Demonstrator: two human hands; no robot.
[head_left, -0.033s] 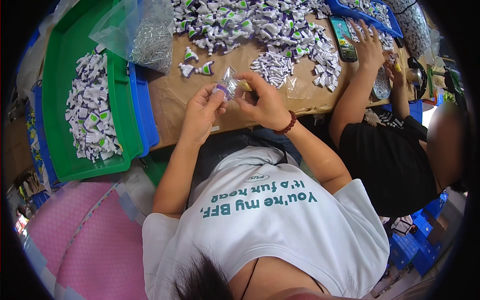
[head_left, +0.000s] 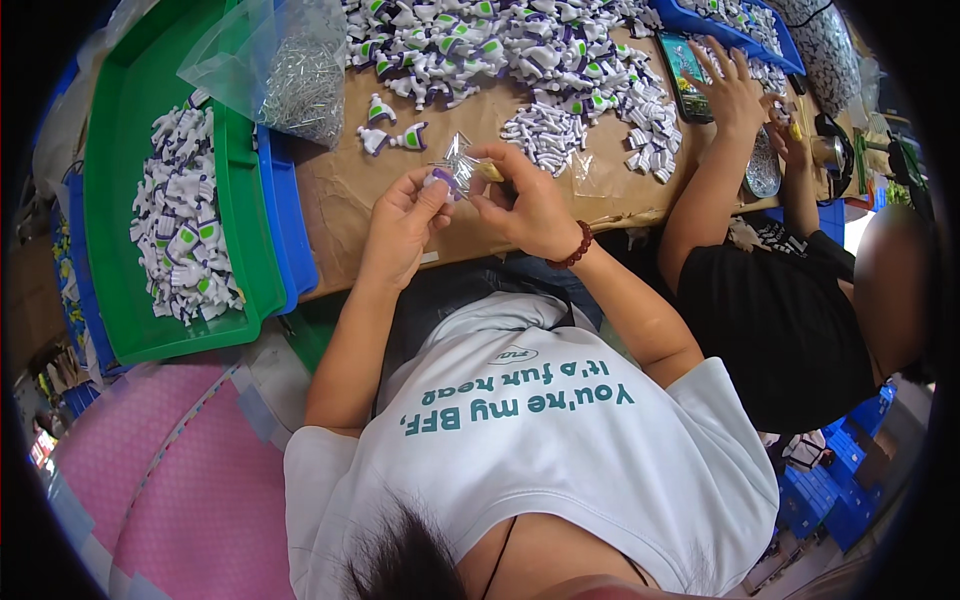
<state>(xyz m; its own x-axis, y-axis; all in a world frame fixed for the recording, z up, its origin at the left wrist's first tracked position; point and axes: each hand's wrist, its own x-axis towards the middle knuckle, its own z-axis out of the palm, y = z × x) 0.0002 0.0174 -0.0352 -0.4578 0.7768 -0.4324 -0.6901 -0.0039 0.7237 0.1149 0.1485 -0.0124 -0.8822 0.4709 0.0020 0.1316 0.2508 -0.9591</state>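
Note:
Just over the table's near edge, my left hand (head_left: 405,215) pinches a small white-and-purple plastic toy part (head_left: 442,180) between thumb and fingers. My right hand (head_left: 535,205) is curled close beside it, thumb and index finger nearly meeting at that part. Something small and yellow (head_left: 488,172) shows at my right fingertips; whether it is a finger wrap or a held piece is unclear. A small heap of thin silvery pins (head_left: 458,152) lies right behind my fingertips. A few white toy bodies with purple and green (head_left: 408,137) rest beyond my left hand.
A green tray (head_left: 250,235) of toy parts stands left, beside a clear bag of pins (head_left: 305,95). Loose toy bodies (head_left: 540,45) and small white pieces (head_left: 545,138) cover the table's back. A co-worker's hands (head_left: 735,95) work at right near a phone (head_left: 685,80).
The co-worker's hands at the right have shifted slightly. My own hands and the part between them look the same.

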